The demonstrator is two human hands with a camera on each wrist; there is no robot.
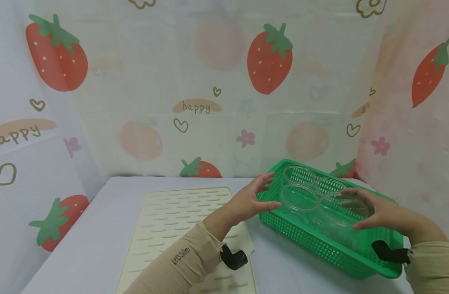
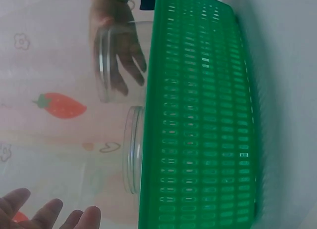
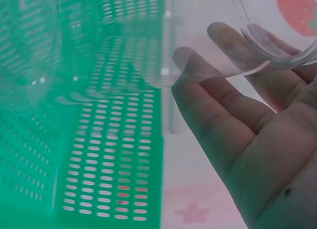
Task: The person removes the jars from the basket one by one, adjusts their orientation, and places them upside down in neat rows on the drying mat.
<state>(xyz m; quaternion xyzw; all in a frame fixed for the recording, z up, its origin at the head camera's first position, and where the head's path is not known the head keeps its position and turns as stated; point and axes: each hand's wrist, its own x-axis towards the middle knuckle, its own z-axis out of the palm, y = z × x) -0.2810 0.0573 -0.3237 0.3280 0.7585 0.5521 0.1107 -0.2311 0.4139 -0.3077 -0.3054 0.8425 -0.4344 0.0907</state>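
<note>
Several clear, round-mouthed jars stand grouped in a green plastic basket (image 1: 312,241). My right hand (image 1: 386,212) is at the nearest right jar (image 1: 334,222), its fingers extended behind the jar's far side and thumb apart from them. In the right wrist view, the fingers (image 3: 223,100) show partly through the clear wall of the jar (image 3: 208,56); whether they touch it I cannot tell. By the basket's left end, my left hand (image 1: 252,200) hovers with fingers spread, holding nothing. Its fingertips (image 2: 47,214) appear in the left wrist view, apart from the jar rim (image 2: 131,150).
A cream ridged mat (image 1: 184,228) lies on the white table (image 1: 85,241), left of the basket and partly under my left forearm. Strawberry-printed cloth (image 1: 154,81) hangs behind the table and at both sides. Each wrist carries a black mount (image 1: 233,258).
</note>
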